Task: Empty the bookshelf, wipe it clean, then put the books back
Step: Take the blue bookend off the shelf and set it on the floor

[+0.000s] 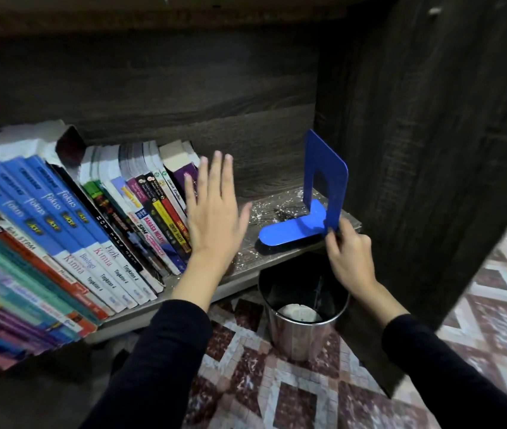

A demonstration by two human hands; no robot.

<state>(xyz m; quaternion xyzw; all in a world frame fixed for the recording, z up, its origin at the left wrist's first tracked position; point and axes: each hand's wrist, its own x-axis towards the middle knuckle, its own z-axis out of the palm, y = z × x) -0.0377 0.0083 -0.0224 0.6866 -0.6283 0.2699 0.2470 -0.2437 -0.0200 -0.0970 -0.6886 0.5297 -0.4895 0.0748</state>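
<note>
A dark wooden shelf board [247, 255] carries a leaning row of books [97, 230] that fills its left and middle. My left hand [213, 212] is flat with straight fingers against the rightmost book, a purple one [185, 176]. At the right end stands a blue metal bookend [323, 193] with its foot pointing left. My right hand [349, 255] pinches the bookend's lower front corner. White dust and flecks [272, 209] lie on the bare board between the books and the bookend.
A shiny metal bin [303, 308] with a pale object inside stands on the floor under the shelf's right end. The cabinet's dark side panel [431, 150] rises at the right. Patterned floor tiles [277, 382] spread below.
</note>
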